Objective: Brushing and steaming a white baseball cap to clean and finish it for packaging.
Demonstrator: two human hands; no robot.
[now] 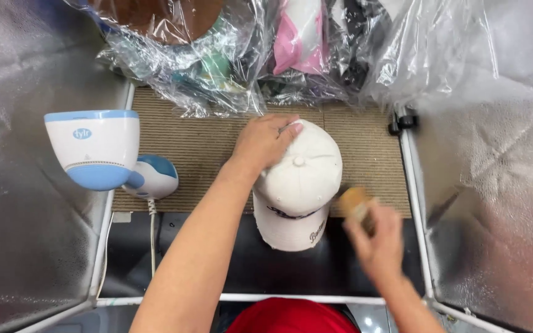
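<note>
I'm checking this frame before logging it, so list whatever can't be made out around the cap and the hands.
- Head view: the right hand and the tan thing it holds are motion-blurred; what the thing is cannot be told.
- The cap: the far left of its crown is covered by the left hand.
- Clothes in the plastic bags: crumpled film and the top edge hide them.
- The steamer: its cord runs off below the mat.
</note>
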